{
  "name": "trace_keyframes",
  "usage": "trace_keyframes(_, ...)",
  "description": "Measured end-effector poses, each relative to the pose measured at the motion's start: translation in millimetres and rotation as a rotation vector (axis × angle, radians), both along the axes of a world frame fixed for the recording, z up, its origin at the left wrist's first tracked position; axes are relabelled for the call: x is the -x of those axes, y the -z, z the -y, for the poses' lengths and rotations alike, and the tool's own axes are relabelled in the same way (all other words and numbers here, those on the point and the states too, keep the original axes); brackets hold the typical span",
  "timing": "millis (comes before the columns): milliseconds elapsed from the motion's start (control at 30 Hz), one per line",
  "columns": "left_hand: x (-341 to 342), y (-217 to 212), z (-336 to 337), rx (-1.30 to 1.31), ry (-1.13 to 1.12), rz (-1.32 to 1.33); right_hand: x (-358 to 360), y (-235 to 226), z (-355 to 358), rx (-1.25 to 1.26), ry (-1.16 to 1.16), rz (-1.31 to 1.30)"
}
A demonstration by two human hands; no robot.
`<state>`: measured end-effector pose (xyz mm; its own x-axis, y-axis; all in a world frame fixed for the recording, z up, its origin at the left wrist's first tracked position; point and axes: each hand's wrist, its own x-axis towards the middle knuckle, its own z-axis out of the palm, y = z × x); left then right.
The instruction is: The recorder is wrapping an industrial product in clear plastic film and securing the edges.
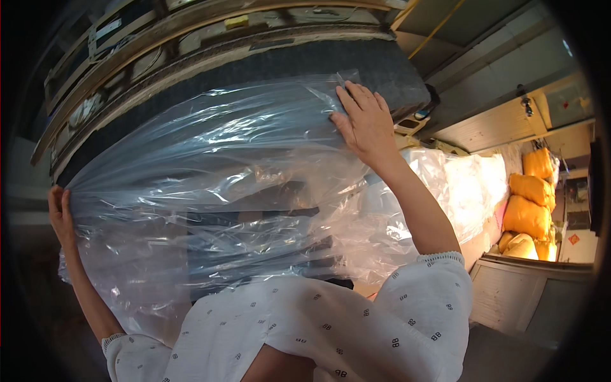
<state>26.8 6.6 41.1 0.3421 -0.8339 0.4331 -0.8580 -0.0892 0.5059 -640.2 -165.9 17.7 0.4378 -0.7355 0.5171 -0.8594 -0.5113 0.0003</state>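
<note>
A wide sheet of clear plastic film (254, 127) is stretched across a dark grey table top (273, 60), wrinkled and shiny, and hangs toward my body. At the far left, my left hand (62, 216) pinches the film's gathered edge, with its fingers bent at the table's left end. My right hand (369, 127) lies on the film near its far right corner, fingers stretched out and thumb apart. Folds run taut between the two hands. Dark shapes show through the film near my body; I cannot tell what they are.
Wooden rails (140, 54) run along the table's far side, with a small yellow block (236, 21) among them. More clear film (445, 181) spreads to the right under bright light. Several orange-yellow sacks (527, 216) are stacked beyond it, behind a pale cabinet (509, 293).
</note>
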Motion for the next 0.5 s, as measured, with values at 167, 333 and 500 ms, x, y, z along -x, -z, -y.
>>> trace_keyframes(167, 55, -52, -47, 0.064, -0.006, 0.094, -19, -3, -21, -0.016, -0.044, 0.085)
trace_keyframes(333, 10, -40, -111, 0.007, 0.008, 0.057, -16, -1, -8, 0.063, -0.070, 0.205)
trace_keyframes(500, 22, -27, -143, -0.004, -0.030, -0.025, -3, 0, 27, -0.340, 0.135, 0.441)
